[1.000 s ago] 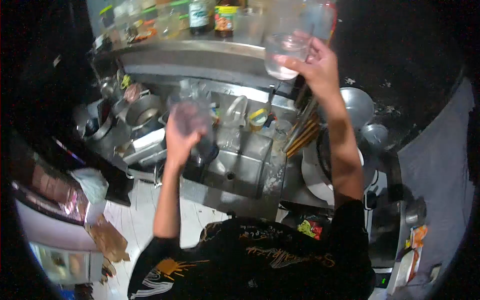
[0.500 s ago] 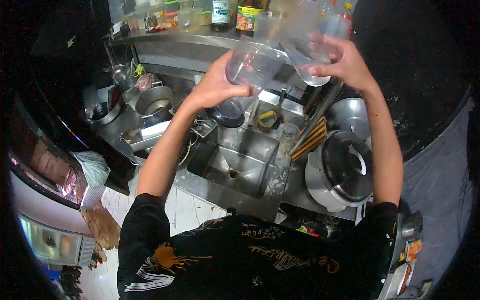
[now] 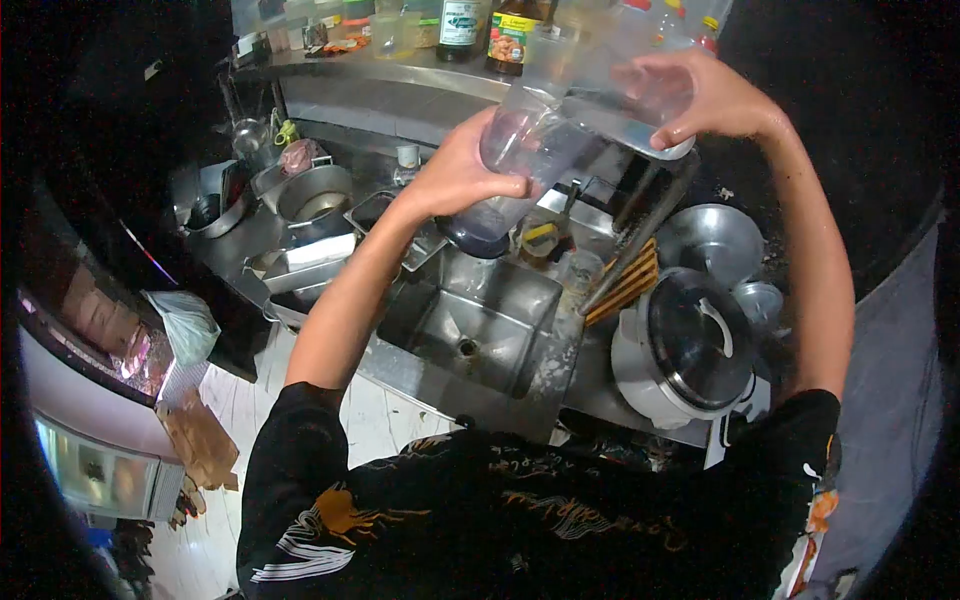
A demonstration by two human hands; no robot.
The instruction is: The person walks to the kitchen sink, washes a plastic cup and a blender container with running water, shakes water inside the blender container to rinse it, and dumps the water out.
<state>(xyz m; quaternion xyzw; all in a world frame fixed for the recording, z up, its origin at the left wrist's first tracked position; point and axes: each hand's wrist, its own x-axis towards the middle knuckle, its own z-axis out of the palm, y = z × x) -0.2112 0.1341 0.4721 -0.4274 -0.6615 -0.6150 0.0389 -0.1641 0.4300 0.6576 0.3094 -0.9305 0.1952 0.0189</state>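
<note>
fingers [image 3: 507,186] of left hand [image 3: 450,180] gripping clear container [image 3: 535,145], right hand [image 3: 715,97] clasping second container [image 3: 628,126], sink [image 3: 495,315] below

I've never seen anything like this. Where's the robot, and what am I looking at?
There's no robot: these are a person's bare hands and arms. The view is from a camera worn on the person's head, looking forward and down, which is why the black shirt shows at the bottom. The left hand holds a clear container, and the right hand holds another clear container. Whether the two containers touch is hard to tell. Below them is a metal sink set in a counter. A metal pot stands to its left, and a large white pot with a dark lid to its right. Bottles stand on the shelf behind.
</note>
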